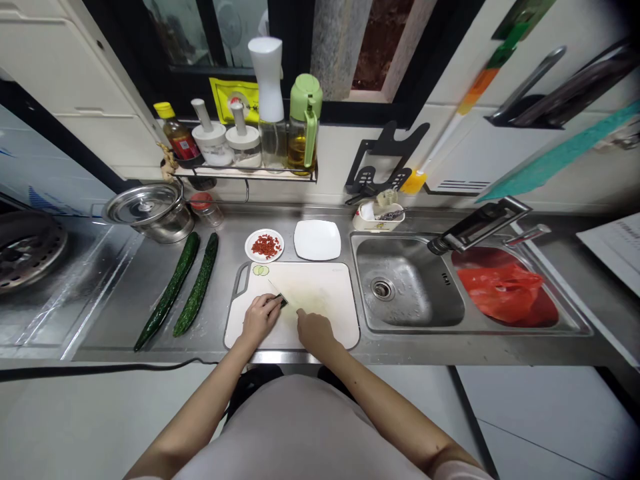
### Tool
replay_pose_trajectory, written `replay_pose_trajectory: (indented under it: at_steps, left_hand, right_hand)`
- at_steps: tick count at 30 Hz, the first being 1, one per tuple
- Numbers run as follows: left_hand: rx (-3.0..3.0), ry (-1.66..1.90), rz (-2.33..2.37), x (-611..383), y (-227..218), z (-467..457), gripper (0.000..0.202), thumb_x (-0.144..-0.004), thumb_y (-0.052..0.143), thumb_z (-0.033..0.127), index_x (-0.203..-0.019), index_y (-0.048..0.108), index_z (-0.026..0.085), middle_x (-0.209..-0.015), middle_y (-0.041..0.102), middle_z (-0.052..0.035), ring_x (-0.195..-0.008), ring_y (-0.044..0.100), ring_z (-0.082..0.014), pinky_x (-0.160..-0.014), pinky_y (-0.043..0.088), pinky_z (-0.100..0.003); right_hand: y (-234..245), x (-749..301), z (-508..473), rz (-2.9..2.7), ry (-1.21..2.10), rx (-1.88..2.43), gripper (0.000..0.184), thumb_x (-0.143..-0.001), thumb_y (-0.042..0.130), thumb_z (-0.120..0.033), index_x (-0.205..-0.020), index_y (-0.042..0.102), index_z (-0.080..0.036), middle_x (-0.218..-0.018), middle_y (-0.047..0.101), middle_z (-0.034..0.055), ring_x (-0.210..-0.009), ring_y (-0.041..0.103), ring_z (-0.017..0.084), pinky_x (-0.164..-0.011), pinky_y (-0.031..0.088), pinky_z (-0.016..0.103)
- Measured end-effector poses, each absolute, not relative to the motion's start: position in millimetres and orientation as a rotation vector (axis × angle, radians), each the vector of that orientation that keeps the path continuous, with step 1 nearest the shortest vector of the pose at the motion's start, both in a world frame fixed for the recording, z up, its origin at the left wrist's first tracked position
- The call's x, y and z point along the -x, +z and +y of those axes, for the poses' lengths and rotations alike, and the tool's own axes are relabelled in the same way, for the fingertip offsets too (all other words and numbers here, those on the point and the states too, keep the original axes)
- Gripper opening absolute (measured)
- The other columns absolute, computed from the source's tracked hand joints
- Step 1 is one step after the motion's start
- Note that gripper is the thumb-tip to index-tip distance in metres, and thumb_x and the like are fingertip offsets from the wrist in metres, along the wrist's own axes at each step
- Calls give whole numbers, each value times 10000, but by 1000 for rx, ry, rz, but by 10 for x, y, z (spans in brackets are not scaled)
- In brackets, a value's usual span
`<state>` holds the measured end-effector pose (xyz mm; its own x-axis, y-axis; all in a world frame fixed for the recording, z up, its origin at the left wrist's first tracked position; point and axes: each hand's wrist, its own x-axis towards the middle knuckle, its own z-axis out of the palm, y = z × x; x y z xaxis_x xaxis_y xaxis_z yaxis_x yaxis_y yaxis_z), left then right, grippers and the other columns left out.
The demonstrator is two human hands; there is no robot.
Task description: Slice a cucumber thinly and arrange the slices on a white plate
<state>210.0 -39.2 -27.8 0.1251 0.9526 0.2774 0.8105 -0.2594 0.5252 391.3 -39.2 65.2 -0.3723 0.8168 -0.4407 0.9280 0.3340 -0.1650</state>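
Your light is fairly bright and even, with glare streaking the steel countertop point(115, 280) at left and glints along the left cucumber point(167, 293). Wide-angle distortion tilts your window frame point(297, 40); the far-right corner is dark.

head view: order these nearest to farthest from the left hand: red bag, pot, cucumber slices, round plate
1. Cucumber slices: on the board, far left corner
2. Round plate: just past the board
3. Pot: farther, left
4. Red bag: far right
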Motion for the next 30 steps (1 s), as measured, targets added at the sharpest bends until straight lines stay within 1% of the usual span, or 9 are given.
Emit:
replay_pose_trajectory:
  at_steps: [5,14,30]
  left_hand:
    - [-2160,830,1742,-2100,-282,-381,251,-911,494,352,-1056,681,267,-1030,644,-66,-948,582,-196,-828,496,-344]
    - [-2179,822,1720,-2100,-257,-373,243,-915,487,342,-1036,683,267,-1025,641,-65,-946,582,-195,-822,496,-342]
    - [-2157,835,1702,-2092,-272,-364,241,-913,489,330,-1053,677,274,-1014,642,-61,-957,581,-196,-831,491,-344]
  right_hand:
    - [632,-3874,-400,2310,-553,-1546,246,-897,343,-87,-1061,522,-132,-836,676,147,-847,681,245,-656,486,305]
    - [609,-3884,-376,2365,-550,-1548,229,-894,344,-87,-1018,531,-135,-838,675,138,-837,677,243,-660,486,306]
    - [564,-3854,-323,2401,-594,-1551,260,-908,311,-98,-1038,535,-128,-872,670,140,-879,659,231,-706,478,306]
